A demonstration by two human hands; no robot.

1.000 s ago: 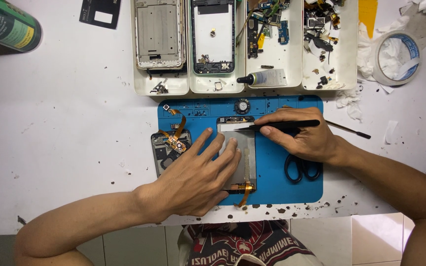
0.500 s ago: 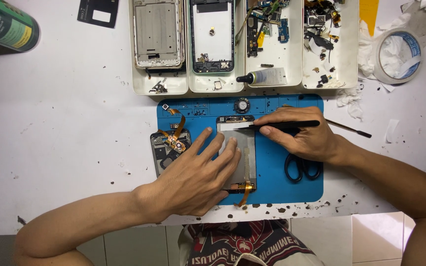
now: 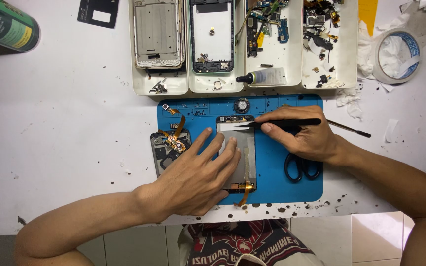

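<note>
Black tweezers (image 3: pixel 282 123) pinched in right hand (image 3: pixel 304 138); left hand (image 3: pixel 198 177) spread flat, pressing phone screen panel (image 3: pixel 245 148).

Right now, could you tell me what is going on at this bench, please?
A person is working on a taken-apart phone over a blue mat. The left hand lies flat on a grey panel, pinning it down. The right hand holds black tweezers with the tip at the panel's top edge. Scissors lie beside that hand, and white trays of phone parts sit behind the mat.
</note>
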